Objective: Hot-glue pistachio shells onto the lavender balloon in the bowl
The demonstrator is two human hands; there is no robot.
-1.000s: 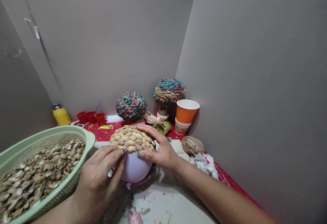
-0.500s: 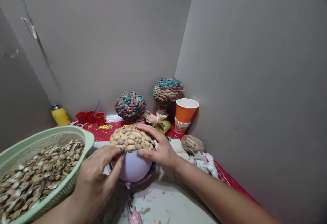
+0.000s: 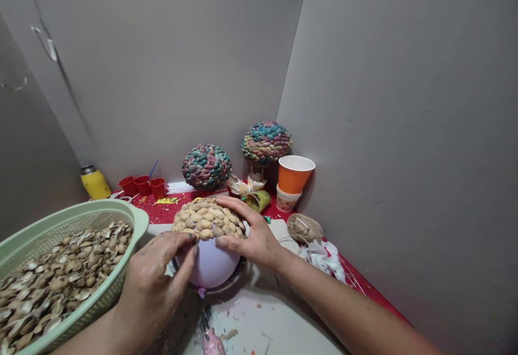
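Note:
A pale lilac balloon (image 3: 212, 266) sits in a dark bowl, its top covered with glued peanut shells (image 3: 206, 218). My right hand (image 3: 253, 233) rests on the balloon's right side, fingers spread over the shells, thumb on the lower shell row. My left hand (image 3: 156, 282) is at the balloon's left front, fingertips pinched together against the lower edge of the shell cap; what they pinch is too small to make out.
A green basket (image 3: 81, 312) full of peanut shells stands at the left. Behind are two painted shell balls (image 3: 206, 166) (image 3: 266, 142), an orange cup (image 3: 294, 174), red cups (image 3: 143, 185), a yellow bottle (image 3: 95, 182), twine (image 3: 304, 228). A pink glue gun (image 3: 211, 341) lies near me. Grey partitions close in three sides.
Hardly anything differs: my left fingertips shifted slightly along the lower edge of the shell cap. My right hand stays on the balloon.

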